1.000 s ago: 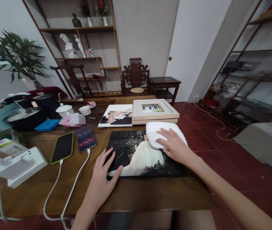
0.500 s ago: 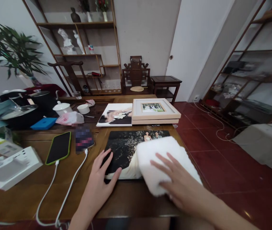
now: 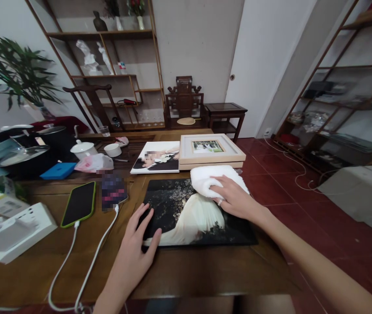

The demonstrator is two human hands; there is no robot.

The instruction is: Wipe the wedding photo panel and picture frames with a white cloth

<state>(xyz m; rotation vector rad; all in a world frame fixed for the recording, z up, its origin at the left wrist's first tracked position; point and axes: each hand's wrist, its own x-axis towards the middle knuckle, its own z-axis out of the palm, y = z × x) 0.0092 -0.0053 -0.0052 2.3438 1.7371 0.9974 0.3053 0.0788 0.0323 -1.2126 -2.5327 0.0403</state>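
A dark wedding photo panel (image 3: 169, 205) lies flat near the front of the wooden table, with a pale gown spread across its picture. My left hand (image 3: 136, 244) rests on the panel's left edge, fingers spread. Across the panel's upper right part lies a folded white towel (image 3: 202, 181). My right hand (image 3: 232, 196) grips the towel, fingers curled into it, a ring on one finger. The towel hides the top right of the picture. Just behind stand a white-edged photo panel (image 3: 160, 163) and a stack of light wood picture frames (image 3: 212, 159).
Left of the panel lie a green-cased phone (image 3: 78, 205) on a white cable, a second phone (image 3: 114, 192) and a white box (image 3: 25, 235). Farther back are a blue box (image 3: 58, 170), a white teapot (image 3: 83, 148) and black pots (image 3: 25, 157). The table (image 3: 186, 270) ends at the right above red floor tiles.
My right hand has slid the towel away from me, from the panel's lower right to its top right, uncovering the gown. My fingers have curled into the towel. My left hand stays put.
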